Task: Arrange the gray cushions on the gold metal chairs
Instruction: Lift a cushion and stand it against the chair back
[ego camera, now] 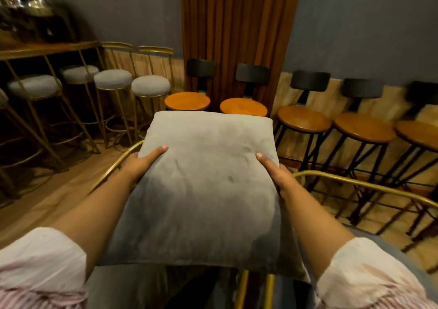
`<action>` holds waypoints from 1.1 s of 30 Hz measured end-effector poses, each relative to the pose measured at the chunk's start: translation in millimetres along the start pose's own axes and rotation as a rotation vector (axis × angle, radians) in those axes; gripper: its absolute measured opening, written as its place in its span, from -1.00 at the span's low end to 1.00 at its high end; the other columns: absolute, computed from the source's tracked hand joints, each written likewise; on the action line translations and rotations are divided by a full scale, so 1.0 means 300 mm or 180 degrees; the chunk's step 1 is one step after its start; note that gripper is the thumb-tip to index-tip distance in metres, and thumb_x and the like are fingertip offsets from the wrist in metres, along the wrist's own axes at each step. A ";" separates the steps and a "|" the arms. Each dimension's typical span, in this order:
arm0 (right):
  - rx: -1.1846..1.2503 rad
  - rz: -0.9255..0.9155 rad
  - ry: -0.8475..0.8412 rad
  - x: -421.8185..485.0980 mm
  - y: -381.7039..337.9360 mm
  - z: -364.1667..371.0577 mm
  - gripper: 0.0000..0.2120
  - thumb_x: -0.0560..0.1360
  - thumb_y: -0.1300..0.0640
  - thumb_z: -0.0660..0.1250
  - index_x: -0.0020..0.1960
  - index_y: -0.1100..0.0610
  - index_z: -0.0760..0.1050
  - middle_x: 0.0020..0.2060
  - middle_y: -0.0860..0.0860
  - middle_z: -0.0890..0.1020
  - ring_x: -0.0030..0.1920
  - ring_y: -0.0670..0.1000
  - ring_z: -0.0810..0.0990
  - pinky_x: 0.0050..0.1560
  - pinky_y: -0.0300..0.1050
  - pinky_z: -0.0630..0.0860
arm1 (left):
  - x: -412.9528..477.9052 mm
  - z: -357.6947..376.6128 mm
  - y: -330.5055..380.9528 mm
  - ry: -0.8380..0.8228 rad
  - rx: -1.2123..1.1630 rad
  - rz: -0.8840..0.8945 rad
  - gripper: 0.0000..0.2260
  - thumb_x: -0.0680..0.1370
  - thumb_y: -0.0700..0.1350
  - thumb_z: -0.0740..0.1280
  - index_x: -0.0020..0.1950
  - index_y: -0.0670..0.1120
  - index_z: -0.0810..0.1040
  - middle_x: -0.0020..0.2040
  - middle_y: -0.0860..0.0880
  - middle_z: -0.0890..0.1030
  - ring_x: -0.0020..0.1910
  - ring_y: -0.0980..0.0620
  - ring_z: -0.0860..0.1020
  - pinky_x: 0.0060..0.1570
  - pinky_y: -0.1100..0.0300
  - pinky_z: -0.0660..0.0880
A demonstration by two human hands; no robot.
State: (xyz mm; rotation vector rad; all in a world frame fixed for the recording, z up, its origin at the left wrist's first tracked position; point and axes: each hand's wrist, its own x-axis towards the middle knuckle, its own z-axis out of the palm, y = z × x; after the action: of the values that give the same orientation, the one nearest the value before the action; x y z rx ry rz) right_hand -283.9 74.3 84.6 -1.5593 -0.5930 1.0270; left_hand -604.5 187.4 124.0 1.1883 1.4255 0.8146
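Observation:
I hold a large square gray cushion [206, 180] flat in front of me, above the gold chairs. My left hand [142, 164] grips its left edge with the thumb on top. My right hand [276, 173] grips its right edge the same way. The curved gold metal back of one chair [116, 166] shows to the left under the cushion. Another gold chair's rail [355, 181] curves out to the right, with a gray seat [376, 244] partly visible beneath my right arm. Gold legs [256, 289] show below the cushion's near edge.
Gold bar stools with round gray seats [150, 85] line a gold-framed counter [47, 50] at the left. Black-legged stools with round wooden seats [303, 119] stand along the far and right wall. A brown curtain [237, 36] hangs at the back. Wooden floor [59, 190] lies at the left.

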 end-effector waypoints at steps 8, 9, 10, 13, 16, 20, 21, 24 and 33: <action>0.0099 -0.0171 0.0484 -0.378 0.109 -0.650 -0.47 0.37 -0.11 0.48 0.27 0.06 0.47 0.05 0.06 0.58 -0.01 0.09 0.59 0.02 -0.01 0.51 | -0.479 0.512 -0.101 -0.0324 0.0039 0.0117 -0.18 0.33 0.27 0.43 0.45 -0.10 0.29 0.41 -0.16 0.41 0.32 -0.25 0.42 0.21 -0.12 0.39; 0.0064 -0.0126 0.0576 -0.419 0.133 -0.726 -0.42 0.35 -0.13 0.48 0.29 0.07 0.47 0.06 0.06 0.59 0.01 0.10 0.59 0.02 -0.01 0.51 | -0.531 0.577 -0.116 -0.0404 0.0071 0.0126 -0.21 0.35 0.24 0.43 0.45 -0.12 0.30 0.40 -0.17 0.42 0.32 -0.25 0.43 0.18 -0.10 0.40; 0.0065 -0.0087 0.0653 -0.450 0.154 -0.790 -0.37 0.32 -0.17 0.50 0.29 0.07 0.47 0.08 0.05 0.60 0.03 0.11 0.60 0.03 -0.01 0.52 | -0.572 0.627 -0.129 -0.0464 0.0044 0.0141 -0.23 0.36 0.22 0.43 0.44 -0.14 0.31 0.38 -0.17 0.44 0.30 -0.25 0.44 0.14 -0.08 0.40; 0.0148 0.0053 0.0811 -0.540 0.208 -0.985 -0.34 0.21 -0.24 0.54 0.22 0.03 0.52 0.07 0.04 0.65 0.03 0.11 0.64 0.08 0.03 0.56 | -0.686 0.782 -0.167 -0.0761 0.0079 0.0064 -0.26 0.38 0.18 0.42 0.43 -0.16 0.32 0.29 -0.12 0.48 0.26 -0.24 0.46 0.11 -0.07 0.41; 0.0220 0.0124 0.0854 -0.584 0.240 -1.131 -0.45 0.28 -0.15 0.52 0.19 0.05 0.53 0.03 0.07 0.67 0.01 0.10 0.65 -0.09 -0.06 0.58 | -0.736 0.906 -0.192 -0.0934 0.0120 0.0018 -0.31 0.41 0.13 0.43 0.40 -0.20 0.35 0.33 -0.21 0.49 0.22 -0.23 0.48 0.07 -0.04 0.42; 0.0330 0.0092 0.0958 -0.596 0.261 -1.259 -0.42 0.34 -0.08 0.49 0.29 0.10 0.50 0.05 0.07 0.66 -0.06 0.03 0.64 -0.27 -0.17 0.52 | -0.742 1.047 -0.186 -0.1134 0.0189 -0.0016 -0.22 0.30 0.18 0.50 0.39 -0.17 0.40 0.31 -0.20 0.52 0.23 -0.23 0.51 0.17 -0.07 0.48; 0.0342 0.0114 0.1045 -0.592 0.262 -1.281 -0.43 0.35 -0.08 0.48 0.29 0.11 0.49 0.01 0.05 0.66 -0.11 0.00 0.63 -0.30 -0.18 0.49 | -0.731 1.081 -0.182 -0.1215 0.0202 0.0038 -0.18 0.23 0.21 0.53 0.38 -0.15 0.42 0.30 -0.19 0.54 0.22 -0.22 0.53 0.19 -0.10 0.48; 0.0384 0.0103 0.1184 -0.560 0.277 -1.349 -0.33 0.33 -0.12 0.50 0.35 0.09 0.40 0.06 0.05 0.59 -0.17 -0.03 0.55 -0.32 -0.22 0.42 | -0.681 1.176 -0.176 -0.1250 0.0257 0.0186 -0.01 0.11 0.22 0.58 0.43 -0.14 0.34 0.33 -0.16 0.51 0.25 -0.20 0.51 0.20 -0.11 0.48; -0.0002 0.0095 0.1206 -0.271 0.212 -1.548 0.18 -0.03 -0.28 0.56 0.49 0.01 0.19 0.41 0.03 0.40 0.40 0.16 0.35 0.32 0.07 0.31 | -0.533 1.511 -0.104 -0.1439 0.0316 0.0534 -0.22 0.23 0.04 0.59 0.39 -0.07 0.40 0.28 -0.12 0.55 0.19 -0.11 0.54 0.14 -0.02 0.52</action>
State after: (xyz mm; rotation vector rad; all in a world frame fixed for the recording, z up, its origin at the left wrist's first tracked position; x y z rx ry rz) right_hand 63.4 -248.7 47.5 -1.7116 -0.3078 0.7250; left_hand -180.4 -27.8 47.4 1.4743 1.0132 0.5440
